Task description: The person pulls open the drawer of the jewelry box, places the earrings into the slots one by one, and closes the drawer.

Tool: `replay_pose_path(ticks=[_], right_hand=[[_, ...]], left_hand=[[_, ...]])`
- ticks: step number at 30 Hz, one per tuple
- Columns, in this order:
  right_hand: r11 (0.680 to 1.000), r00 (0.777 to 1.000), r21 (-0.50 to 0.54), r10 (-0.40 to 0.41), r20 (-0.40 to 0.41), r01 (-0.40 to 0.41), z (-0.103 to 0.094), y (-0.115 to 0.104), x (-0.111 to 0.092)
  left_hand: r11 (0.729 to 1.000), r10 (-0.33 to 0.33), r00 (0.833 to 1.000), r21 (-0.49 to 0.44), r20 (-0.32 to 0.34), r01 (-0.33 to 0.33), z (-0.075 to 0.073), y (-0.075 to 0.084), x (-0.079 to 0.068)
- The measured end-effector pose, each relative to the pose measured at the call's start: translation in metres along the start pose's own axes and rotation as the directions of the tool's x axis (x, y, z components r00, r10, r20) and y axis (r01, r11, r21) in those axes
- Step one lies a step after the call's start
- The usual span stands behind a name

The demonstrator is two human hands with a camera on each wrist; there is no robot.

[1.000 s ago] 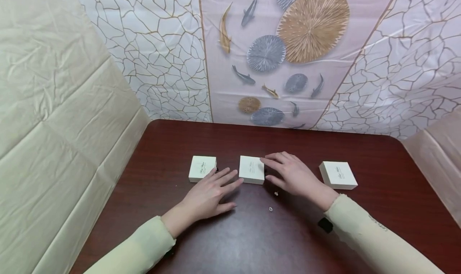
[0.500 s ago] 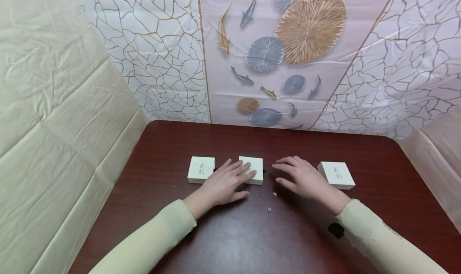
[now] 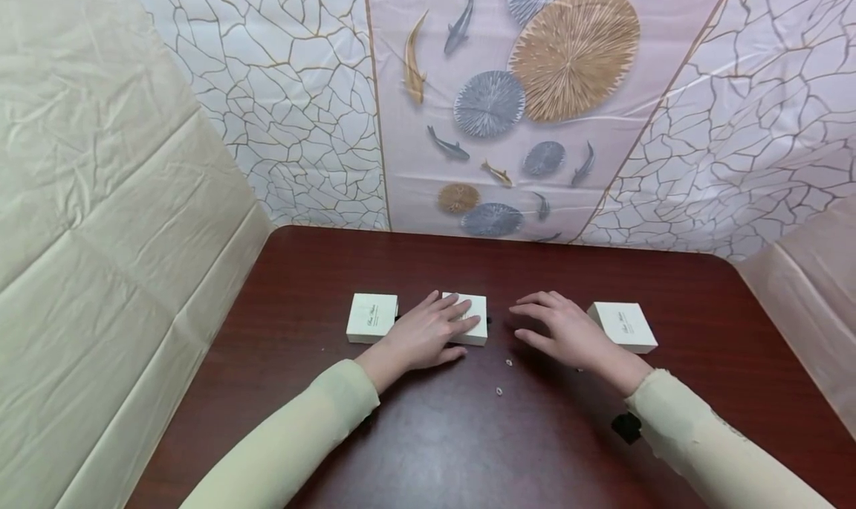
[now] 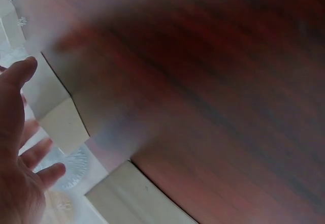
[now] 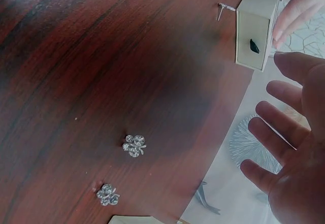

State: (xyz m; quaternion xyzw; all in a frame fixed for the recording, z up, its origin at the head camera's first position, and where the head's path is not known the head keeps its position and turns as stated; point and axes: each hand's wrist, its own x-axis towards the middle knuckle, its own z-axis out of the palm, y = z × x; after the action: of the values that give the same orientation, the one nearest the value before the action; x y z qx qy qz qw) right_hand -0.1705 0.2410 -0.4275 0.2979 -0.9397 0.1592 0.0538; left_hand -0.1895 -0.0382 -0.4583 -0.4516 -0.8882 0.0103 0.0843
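Across the top of the middle white box (image 3: 473, 331) lie the fairly straight fingers of my left hand (image 3: 421, 336), its thumb near the box's front edge. A small black tab (image 5: 254, 46) shows on that box's side in the right wrist view. To the right of it, apart from the box, my right hand (image 3: 568, 334) is held over the table with loosely bent fingers and nothing in them. Two small sparkling jewelled pieces (image 5: 134, 146) lie on the table in the right wrist view. A thin pin-backed stud (image 5: 226, 8) lies close to the middle box.
Another white box (image 3: 371, 318) with printed lettering stands at the left, beside my left hand. A third white box (image 3: 623, 326) stands at the right, behind my right wrist. The dark red-brown table (image 3: 428, 457) meets patterned cloth (image 3: 491, 104) at its far edge.
My left hand has moved right, from between the left and middle boxes onto the middle box. My right hand has drawn away from that box to the right, uncovering its black tab.
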Motion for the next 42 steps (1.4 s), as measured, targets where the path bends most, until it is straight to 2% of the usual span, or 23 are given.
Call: replay_pose_path(ticks=[5,12,22,32,42], right_hand=[[0.999,0.999,0.005,-0.032,-0.013,0.032,0.003,0.001,0.004],[1.000,1.000,0.006,-0.019,0.015,0.019,0.007,0.001,0.011],[0.999,0.999,0.011,-0.031,0.041,0.031,0.008,0.000,0.025],[0.998,0.997,0.031,-0.065,0.043,0.063,0.015,0.004,0.031],[0.991,0.994,0.091,-0.105,0.041,0.101,0.023,0.006,0.035]], left_hand=[[0.997,0.073,0.996,0.036,-0.053,-0.071,0.004,-0.005,0.000],[0.990,0.138,0.985,0.051,-0.104,-0.134,0.006,-0.007,0.000],[0.985,0.169,0.977,0.050,-0.129,-0.164,0.009,-0.008,0.000],[0.986,0.158,0.979,0.083,-0.130,-0.148,0.009,-0.006,-0.002],[0.978,0.195,0.967,0.105,-0.164,-0.180,0.011,-0.008,-0.002]])
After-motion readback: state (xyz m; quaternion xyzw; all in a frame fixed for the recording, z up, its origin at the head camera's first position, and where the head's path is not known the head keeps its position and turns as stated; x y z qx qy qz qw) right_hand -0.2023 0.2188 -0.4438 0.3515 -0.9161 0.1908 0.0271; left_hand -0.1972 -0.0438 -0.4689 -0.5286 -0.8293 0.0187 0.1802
